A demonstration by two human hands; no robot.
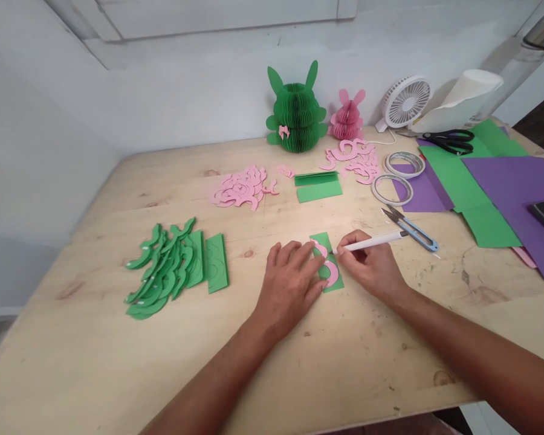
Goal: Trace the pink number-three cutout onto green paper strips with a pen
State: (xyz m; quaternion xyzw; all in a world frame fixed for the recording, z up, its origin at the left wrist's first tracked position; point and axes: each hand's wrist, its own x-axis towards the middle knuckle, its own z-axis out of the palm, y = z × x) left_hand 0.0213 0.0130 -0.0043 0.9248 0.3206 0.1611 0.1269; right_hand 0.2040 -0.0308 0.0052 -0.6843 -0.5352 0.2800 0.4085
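My right hand (375, 264) is closed around a white pen (374, 241), whose tip meets a small green paper strip (339, 283) on the table. A curvy pink paper cutout (332, 273) lies on top of that strip. Flat over its left side rests my left hand (290, 278), fingers stretched out and their tips pressing on the cutout and strip; part of both is hidden beneath them. To the left sit a green strip with pencilled curves (216, 263) and a pile of green paper cutouts (165, 269).
Behind my hands are pink cutouts (240, 187) and folded green paper (319, 191). Thread snips (412, 229), tape rolls (392, 190), scissors (448, 141) and purple sheets (517, 187) lie to the right. Along the wall stand a green paper rabbit (297, 118), a pink one (347, 119) and a fan (407, 103).
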